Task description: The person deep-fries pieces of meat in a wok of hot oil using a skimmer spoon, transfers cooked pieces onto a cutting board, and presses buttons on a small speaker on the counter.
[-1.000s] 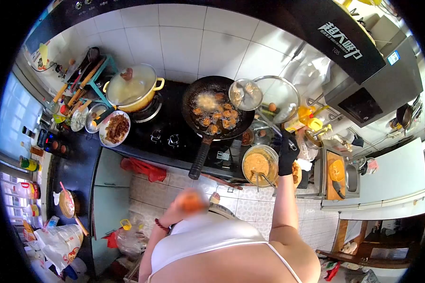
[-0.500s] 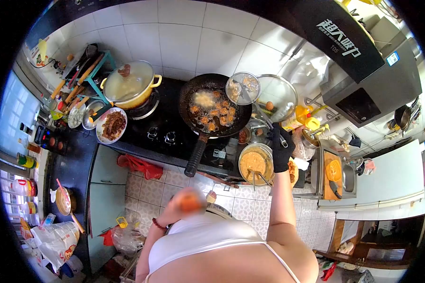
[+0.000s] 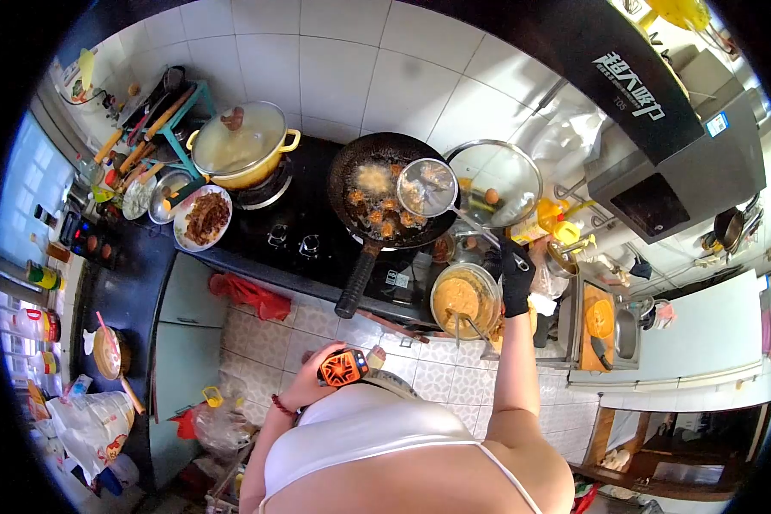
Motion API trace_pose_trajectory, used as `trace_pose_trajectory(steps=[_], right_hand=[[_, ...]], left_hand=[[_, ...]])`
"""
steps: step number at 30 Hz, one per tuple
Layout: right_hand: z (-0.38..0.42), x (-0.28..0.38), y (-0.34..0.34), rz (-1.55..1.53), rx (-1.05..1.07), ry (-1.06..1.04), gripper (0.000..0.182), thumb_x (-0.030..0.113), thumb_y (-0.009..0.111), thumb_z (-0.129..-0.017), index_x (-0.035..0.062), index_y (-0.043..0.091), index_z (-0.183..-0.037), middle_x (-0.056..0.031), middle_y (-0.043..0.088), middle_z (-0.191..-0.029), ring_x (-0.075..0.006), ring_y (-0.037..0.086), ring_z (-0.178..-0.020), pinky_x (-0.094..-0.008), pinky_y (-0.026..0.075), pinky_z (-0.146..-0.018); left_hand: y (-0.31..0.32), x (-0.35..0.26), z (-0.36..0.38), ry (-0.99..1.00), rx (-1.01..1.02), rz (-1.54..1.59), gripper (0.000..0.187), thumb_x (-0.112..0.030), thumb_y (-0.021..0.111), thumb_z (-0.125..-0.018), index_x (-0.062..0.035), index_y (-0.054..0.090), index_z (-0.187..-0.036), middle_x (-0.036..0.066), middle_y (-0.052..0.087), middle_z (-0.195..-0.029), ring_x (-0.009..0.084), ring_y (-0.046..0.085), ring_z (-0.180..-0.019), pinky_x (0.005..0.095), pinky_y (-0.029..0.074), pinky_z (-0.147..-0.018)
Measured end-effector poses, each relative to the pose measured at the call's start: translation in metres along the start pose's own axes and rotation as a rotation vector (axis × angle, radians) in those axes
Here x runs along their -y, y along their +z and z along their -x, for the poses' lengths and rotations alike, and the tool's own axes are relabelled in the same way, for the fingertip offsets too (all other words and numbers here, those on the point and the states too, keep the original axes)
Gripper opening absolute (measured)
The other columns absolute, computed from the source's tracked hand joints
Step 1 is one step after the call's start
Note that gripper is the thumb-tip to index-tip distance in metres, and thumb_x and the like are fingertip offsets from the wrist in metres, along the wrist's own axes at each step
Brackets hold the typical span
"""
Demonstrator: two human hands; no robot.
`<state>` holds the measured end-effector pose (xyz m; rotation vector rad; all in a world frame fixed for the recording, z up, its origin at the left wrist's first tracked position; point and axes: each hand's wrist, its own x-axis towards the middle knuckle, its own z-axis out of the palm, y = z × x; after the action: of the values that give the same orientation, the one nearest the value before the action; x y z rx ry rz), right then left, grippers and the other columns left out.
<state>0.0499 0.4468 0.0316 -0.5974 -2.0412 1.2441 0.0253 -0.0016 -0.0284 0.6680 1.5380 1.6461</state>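
Head view: the gloved right hand (image 3: 516, 278) is gripping the skimmer (image 3: 427, 187), now swinging lower and left over the wok (image 3: 392, 193) and its frying pieces. The left hand (image 3: 310, 387) is closing around an orange device (image 3: 344, 368), no longer blurred.

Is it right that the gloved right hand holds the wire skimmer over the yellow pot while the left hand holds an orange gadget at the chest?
Not quite. In the head view the gloved right hand holds the wire skimmer over the black wok of frying pieces, not over the yellow pot, which sits lidded to the side. The left hand does hold the orange gadget at the chest.
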Motion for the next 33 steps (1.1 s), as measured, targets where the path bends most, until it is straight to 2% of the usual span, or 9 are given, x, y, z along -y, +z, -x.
trace_pose_trajectory(steps=[2, 3, 6, 10, 11, 18, 22, 26, 33], right_hand=[[-0.018, -0.037, -0.017, 0.030, 0.041, -0.112, 0.024, 0.012, 0.058, -0.091, -0.0036, 0.064, -0.108, -0.0040, 0.066, -0.087, -0.0117, 0.060, -0.077, -0.0249, 0.049, -0.069], [-0.018, -0.016, -0.018, -0.169, 0.057, 0.115, 0.026, 0.015, 0.055, -0.092, -0.0038, 0.063, -0.109, -0.0051, 0.066, -0.089, -0.0137, 0.062, -0.080, -0.0261, 0.050, -0.073], [-0.053, -0.061, -0.045, -0.202, 0.272, 0.167, 0.028, 0.017, 0.052, -0.093, -0.0036, 0.062, -0.109, -0.0071, 0.066, -0.094, -0.0161, 0.063, -0.085, -0.0287, 0.050, -0.078], [-0.077, -0.056, -0.052, 0.127, 0.423, -0.237, 0.028, 0.017, 0.051, -0.093, -0.0023, 0.062, -0.110, -0.0094, 0.066, -0.096, -0.0178, 0.064, -0.088, -0.0307, 0.051, -0.081], [-0.084, -0.060, -0.045, 0.193, 0.458, -0.156, 0.027, 0.016, 0.050, -0.093, -0.0026, 0.062, -0.110, -0.0102, 0.066, -0.096, -0.0184, 0.064, -0.088, -0.0308, 0.051, -0.080], [-0.101, -0.046, -0.016, -0.274, 0.538, 0.162, 0.028, 0.017, 0.061, -0.090, -0.0032, 0.063, -0.108, -0.0096, 0.067, -0.096, -0.0168, 0.064, -0.083, -0.0309, 0.052, -0.077], [-0.115, -0.047, -0.012, -0.345, 0.574, 0.182, 0.023, 0.015, 0.060, -0.089, -0.0023, 0.064, -0.103, -0.0090, 0.067, -0.093, -0.0168, 0.063, -0.083, -0.0287, 0.051, -0.075], [-0.130, -0.054, -0.016, -0.093, 0.585, -0.046, 0.029, 0.017, 0.062, -0.086, -0.0028, 0.064, -0.107, -0.0091, 0.067, -0.094, -0.0161, 0.064, -0.081, -0.0298, 0.050, -0.076], [-0.131, -0.068, -0.015, -0.252, 0.676, 0.086, 0.029, 0.020, 0.055, -0.091, -0.0039, 0.064, -0.105, -0.0101, 0.068, -0.088, -0.0164, 0.065, -0.073, -0.0281, 0.052, -0.070]], left_hand=[[-0.003, 0.045, -0.005, 0.020, 0.038, 0.091, 0.071, -0.003, 0.078, -0.069, -0.0001, 0.043, -0.131, 0.011, 0.046, -0.132, 0.0175, 0.047, -0.119, 0.0302, 0.040, -0.101], [-0.004, 0.060, -0.004, 0.005, 0.038, 0.088, 0.071, -0.003, 0.078, -0.069, -0.0004, 0.043, -0.131, 0.011, 0.046, -0.132, 0.0174, 0.047, -0.119, 0.0301, 0.040, -0.101], [0.002, 0.068, -0.005, -0.021, 0.026, 0.089, 0.072, -0.003, 0.078, -0.069, -0.0012, 0.042, -0.131, 0.010, 0.045, -0.132, 0.0172, 0.047, -0.119, 0.0298, 0.040, -0.101], [0.017, 0.055, -0.003, -0.073, -0.048, 0.351, 0.075, -0.005, 0.079, -0.068, -0.0026, 0.042, -0.133, 0.010, 0.045, -0.132, 0.0178, 0.047, -0.120, 0.0301, 0.038, -0.101], [0.021, 0.057, -0.004, -0.079, -0.070, 0.375, 0.075, -0.005, 0.079, -0.068, -0.0028, 0.042, -0.133, 0.010, 0.046, -0.132, 0.0179, 0.047, -0.120, 0.0303, 0.038, -0.102], [0.049, 0.052, -0.018, -0.002, -0.133, -0.008, 0.073, -0.007, 0.079, -0.068, -0.0043, 0.043, -0.131, 0.011, 0.047, -0.131, 0.0197, 0.047, -0.120, 0.0309, 0.038, -0.101], [0.063, 0.048, -0.024, 0.000, -0.177, -0.071, 0.070, -0.008, 0.078, -0.069, -0.0046, 0.044, -0.130, 0.011, 0.047, -0.129, 0.0200, 0.047, -0.119, 0.0311, 0.038, -0.101], [0.071, 0.046, -0.026, -0.004, -0.204, -0.108, 0.067, -0.009, 0.077, -0.069, -0.0049, 0.045, -0.128, 0.011, 0.048, -0.128, 0.0203, 0.048, -0.118, 0.0313, 0.038, -0.100], [0.077, 0.040, -0.027, -0.002, -0.227, -0.159, 0.063, -0.009, 0.076, -0.071, -0.0053, 0.047, -0.126, 0.010, 0.049, -0.126, 0.0207, 0.049, -0.116, 0.0316, 0.039, -0.099]])
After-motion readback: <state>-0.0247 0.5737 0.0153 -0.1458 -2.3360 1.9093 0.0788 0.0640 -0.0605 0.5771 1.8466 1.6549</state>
